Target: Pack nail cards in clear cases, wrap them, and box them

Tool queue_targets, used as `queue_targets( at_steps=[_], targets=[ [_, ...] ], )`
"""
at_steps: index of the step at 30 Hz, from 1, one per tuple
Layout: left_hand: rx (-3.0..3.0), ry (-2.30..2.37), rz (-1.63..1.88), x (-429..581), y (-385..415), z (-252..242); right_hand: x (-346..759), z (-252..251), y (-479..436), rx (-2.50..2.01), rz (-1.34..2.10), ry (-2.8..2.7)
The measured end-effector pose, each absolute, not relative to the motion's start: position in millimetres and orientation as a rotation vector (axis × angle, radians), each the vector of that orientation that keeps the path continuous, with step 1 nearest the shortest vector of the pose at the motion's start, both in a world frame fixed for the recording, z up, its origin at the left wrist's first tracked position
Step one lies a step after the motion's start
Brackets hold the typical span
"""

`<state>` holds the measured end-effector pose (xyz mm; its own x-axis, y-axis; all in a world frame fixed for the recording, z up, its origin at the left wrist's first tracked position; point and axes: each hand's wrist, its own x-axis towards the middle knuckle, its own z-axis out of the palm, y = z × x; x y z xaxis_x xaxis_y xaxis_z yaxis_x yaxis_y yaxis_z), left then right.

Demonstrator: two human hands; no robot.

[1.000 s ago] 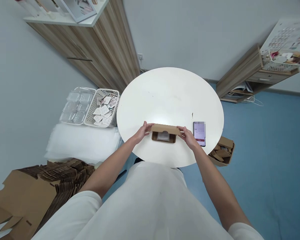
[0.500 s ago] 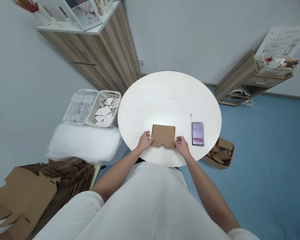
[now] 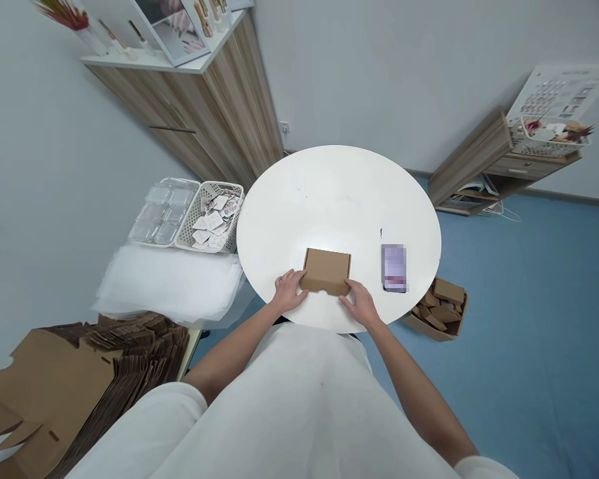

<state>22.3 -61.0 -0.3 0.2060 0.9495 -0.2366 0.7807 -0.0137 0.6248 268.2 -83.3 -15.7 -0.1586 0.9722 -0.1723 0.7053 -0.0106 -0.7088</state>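
Observation:
A small brown cardboard box [image 3: 328, 267] lies near the front edge of the round white table [image 3: 339, 193], its lid down and its front flap sloping toward me with a small notch in the edge. My left hand [image 3: 289, 291] grips its left front corner, fingers along the side and thumb at the front. At the right front corner, my right hand [image 3: 361, 303] has its fingertips on the side and its thumb low near the front edge. To the right of the box lies a phone [image 3: 394, 267] with a blurred screen.
Left of the table are a white basket of cards [image 3: 184, 229], a tray of clear plastic cases [image 3: 162, 211], white sheets [image 3: 170, 283] and stacked flat cardboard [image 3: 64, 379]. A carton of small boxes [image 3: 442, 309] stands on the floor at right. Wooden cabinets [image 3: 224, 100] stand behind.
Both hands have shifted from the edges of the lid to the box's front corners, thumbs now lower. The front flap has tilted down, so the front now shows as a separate sloping face.

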Motion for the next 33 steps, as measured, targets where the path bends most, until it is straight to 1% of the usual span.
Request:
queue_targets(
  at_steps=[6,11,14,21,25,29,33],
  targets=[
    [1.832,1.532,0.409,22,-64,-3,266,-19,-87,-1.726,0.945,-1.929],
    [1.814,1.475,0.568,18,-59,7,269,2,-80,-1.715,0.931,-1.887],
    [1.754,1.488,0.606,19,-49,10,270,18,-68,-1.717,0.979,-1.836],
    [1.595,1.568,0.674,29,-10,9,264,35,-23,-1.815,1.007,-1.754],
    [1.592,1.704,0.7,32,10,16,264,39,0,-1.827,1.025,-1.803],
    [1.647,1.791,0.688,35,20,25,267,42,15,-1.759,1.051,-1.903],
    [1.777,1.861,0.661,38,22,32,267,46,22,-1.838,1.003,-1.904]
  ],
)
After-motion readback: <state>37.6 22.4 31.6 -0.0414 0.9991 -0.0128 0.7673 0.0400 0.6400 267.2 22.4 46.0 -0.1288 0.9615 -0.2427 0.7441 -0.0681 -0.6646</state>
